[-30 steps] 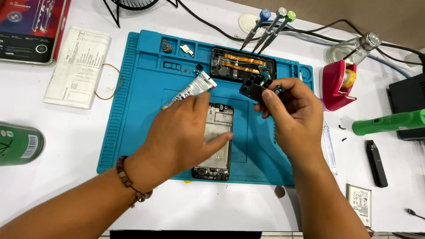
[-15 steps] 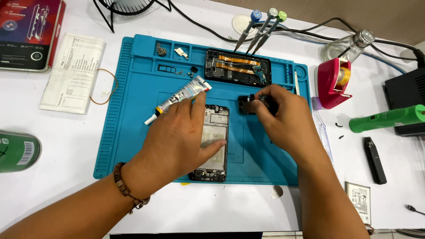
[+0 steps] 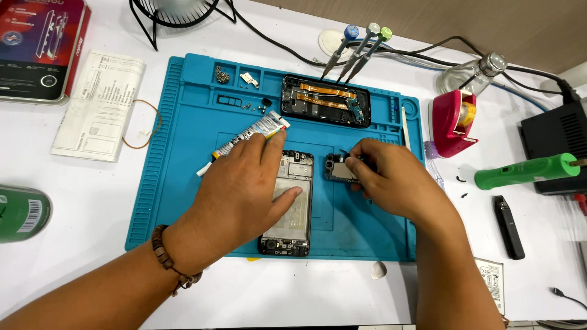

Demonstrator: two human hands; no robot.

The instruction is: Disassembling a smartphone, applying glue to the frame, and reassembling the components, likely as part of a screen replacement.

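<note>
My left hand [image 3: 241, 195] lies palm down on the blue work mat [image 3: 177, 183], its thumb on an opened phone frame [image 3: 293, 208] that lies lengthwise at the mat's middle. Its fingers hold a white glue tube [image 3: 247, 135] that slants out to the upper left of the hand. Just right of the frame, my right hand [image 3: 391, 183] pinches a small dark circuit board [image 3: 336, 168] and holds it low on the mat. Most of the frame's left side is hidden under my left hand.
A second opened phone body [image 3: 327, 101] lies at the mat's top edge, with small screws [image 3: 221, 75] beside it. Three screwdrivers [image 3: 361, 46], a pink tape dispenser [image 3: 452, 122], a green tool [image 3: 526, 171], a black stick [image 3: 509, 227], a leaflet [image 3: 98, 104] and a green can [image 3: 21, 212] surround the mat.
My right hand has come down from above the upper phone body and brought the circuit board to the mat beside the frame. My left hand has lowered the glue tube and settled flatter.
</note>
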